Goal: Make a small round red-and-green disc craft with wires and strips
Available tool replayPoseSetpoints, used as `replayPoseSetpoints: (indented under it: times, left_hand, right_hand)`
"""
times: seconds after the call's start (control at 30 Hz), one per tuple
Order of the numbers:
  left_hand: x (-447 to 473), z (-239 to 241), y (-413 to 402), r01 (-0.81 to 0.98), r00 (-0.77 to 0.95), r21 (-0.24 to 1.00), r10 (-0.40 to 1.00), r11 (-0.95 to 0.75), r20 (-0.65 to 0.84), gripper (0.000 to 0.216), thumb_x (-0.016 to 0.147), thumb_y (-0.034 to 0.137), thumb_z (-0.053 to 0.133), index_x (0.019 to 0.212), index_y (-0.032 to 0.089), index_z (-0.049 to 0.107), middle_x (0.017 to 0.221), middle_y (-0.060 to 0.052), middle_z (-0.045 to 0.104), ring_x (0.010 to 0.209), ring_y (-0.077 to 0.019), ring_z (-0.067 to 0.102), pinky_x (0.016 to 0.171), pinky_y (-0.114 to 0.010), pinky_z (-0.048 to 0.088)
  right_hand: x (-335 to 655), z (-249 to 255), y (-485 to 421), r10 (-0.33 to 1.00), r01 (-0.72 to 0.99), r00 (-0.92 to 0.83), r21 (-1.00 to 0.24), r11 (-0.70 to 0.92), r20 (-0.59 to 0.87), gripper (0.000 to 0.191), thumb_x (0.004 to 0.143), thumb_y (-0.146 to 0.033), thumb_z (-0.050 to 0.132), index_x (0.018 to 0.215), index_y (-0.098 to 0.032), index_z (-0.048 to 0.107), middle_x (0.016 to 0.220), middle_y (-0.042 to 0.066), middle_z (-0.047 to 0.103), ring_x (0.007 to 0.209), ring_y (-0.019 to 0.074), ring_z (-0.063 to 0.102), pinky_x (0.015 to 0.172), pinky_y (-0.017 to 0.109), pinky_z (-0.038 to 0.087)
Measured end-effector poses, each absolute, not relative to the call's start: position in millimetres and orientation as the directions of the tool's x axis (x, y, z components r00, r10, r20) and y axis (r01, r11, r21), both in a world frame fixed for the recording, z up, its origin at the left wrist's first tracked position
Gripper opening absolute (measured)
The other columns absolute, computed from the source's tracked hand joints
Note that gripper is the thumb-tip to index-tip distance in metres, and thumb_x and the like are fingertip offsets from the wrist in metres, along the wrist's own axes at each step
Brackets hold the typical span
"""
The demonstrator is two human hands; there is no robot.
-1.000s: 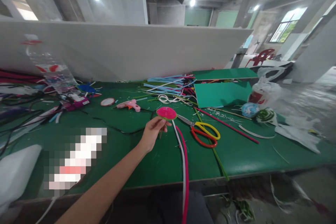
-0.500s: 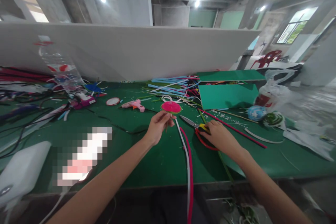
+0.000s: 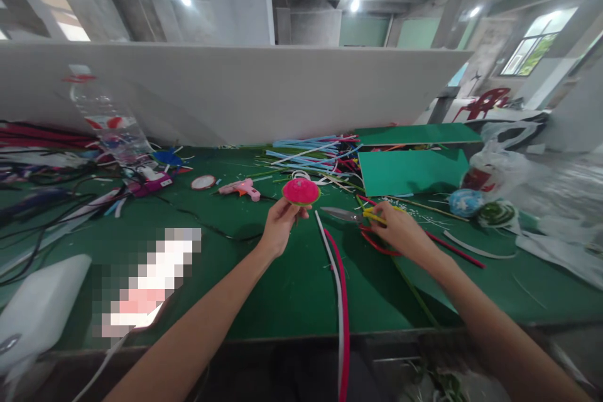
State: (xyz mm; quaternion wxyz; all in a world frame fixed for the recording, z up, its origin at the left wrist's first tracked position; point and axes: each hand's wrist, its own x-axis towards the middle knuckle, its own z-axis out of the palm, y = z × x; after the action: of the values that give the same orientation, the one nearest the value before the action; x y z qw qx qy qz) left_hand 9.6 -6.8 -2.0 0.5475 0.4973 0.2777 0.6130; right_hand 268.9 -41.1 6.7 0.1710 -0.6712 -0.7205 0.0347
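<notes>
Scissors with yellow and red loop handles (image 3: 365, 221) lie on the green felt-covered table (image 3: 282, 289), blades pointing left toward the round pink coiled disc with a green rim (image 3: 301, 191). We close our right hand (image 3: 400, 232) around the scissor handles. Our left hand (image 3: 280, 226) pinches the disc from below, holding it above the table, just left of the blade tips.

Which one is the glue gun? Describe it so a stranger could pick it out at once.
On the green table, look toward the white partition behind it. Just left of the pink disc held in the left hand lies the glue gun, flat on the tabletop. It is the only pale pink pistol-shaped tool, with an orange tip.
</notes>
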Motion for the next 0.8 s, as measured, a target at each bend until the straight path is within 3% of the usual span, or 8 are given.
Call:
replayPoseSetpoints:
  times: [0.17,0.27,0.33,0.43,0.57,0.8]
  left_hand:
    - [8,-2,-6,-0.402,0.094,0.882,0.947,-0.245,0.306,0.026,0.072,0.037,0.071,0.085,0.015,0.066,0.077,-0.006,0.069,0.06,-0.0114,0.055,0.05,-0.023,0.034]
    - [8,-1,-7,-0.418,0.102,0.876,0.945,-0.242,0.31,0.025,0.072,0.037,0.071,0.084,0.016,0.066,0.076,-0.006,0.069,0.059,-0.0109,0.055,0.05,-0.023,0.034]
    - [9,0,-8,-0.425,0.11,0.874,0.945,-0.236,0.308,0.025,0.072,0.036,0.071,0.084,0.015,0.066,0.075,-0.005,0.069,0.059,-0.0108,0.054,0.051,-0.023,0.034]
    - [10,1,-9,-0.424,0.133,0.878,0.944,-0.222,0.303,0.023,0.073,0.035,0.071,0.084,0.015,0.066,0.074,-0.005,0.068,0.058,-0.0107,0.054,0.052,-0.024,0.035]
    - [11,1,-11,-0.422,0.16,0.881,0.939,-0.213,0.304,0.022,0.073,0.034,0.07,0.083,0.015,0.066,0.074,-0.005,0.068,0.058,-0.0107,0.054,0.052,-0.024,0.036]
    - [10,1,-12,-0.476,0.172,0.858,0.936,-0.194,0.307,0.021,0.071,0.032,0.073,0.082,0.016,0.066,0.072,-0.004,0.068,0.06,-0.0106,0.055,0.055,-0.024,0.04]
  right_hand:
    - [290,12,-48,0.988,0.779,-0.148,-0.609,0.15,0.055,0.034,0.071,-0.031,0.061,0.1,-0.021,0.046,0.077,0.001,0.062,0.063,0.0158,0.055,0.056,0.026,0.037]
    - [296,15,-56,0.989,0.556,-0.147,-0.827,0.084,0.001,0.042,0.067,-0.042,0.068,0.094,-0.021,0.044,0.075,-0.001,0.058,0.06,0.0133,0.052,0.053,0.024,0.036]
    - [297,18,-62,0.986,0.435,-0.156,-0.901,0.009,-0.066,0.045,0.066,-0.048,0.069,0.09,-0.021,0.043,0.071,-0.002,0.054,0.054,0.0103,0.046,0.048,0.023,0.031]
    - [295,28,-72,0.924,0.37,-0.347,-0.929,-0.021,-0.159,0.045,0.07,-0.052,0.066,0.093,-0.019,0.046,0.078,0.002,0.057,0.053,0.0086,0.042,0.047,0.023,0.029]
    - [285,48,-82,0.734,0.386,-0.637,-0.921,0.042,-0.233,0.05,0.076,-0.055,0.06,0.108,-0.018,0.048,0.113,0.013,0.058,0.074,0.0127,0.051,0.063,0.026,0.04]
    - [273,67,-72,0.572,0.509,-0.764,-0.823,0.252,-0.298,0.062,0.081,-0.065,0.046,0.118,-0.016,0.047,0.112,0.011,0.053,0.085,0.0166,0.05,0.074,0.031,0.042]
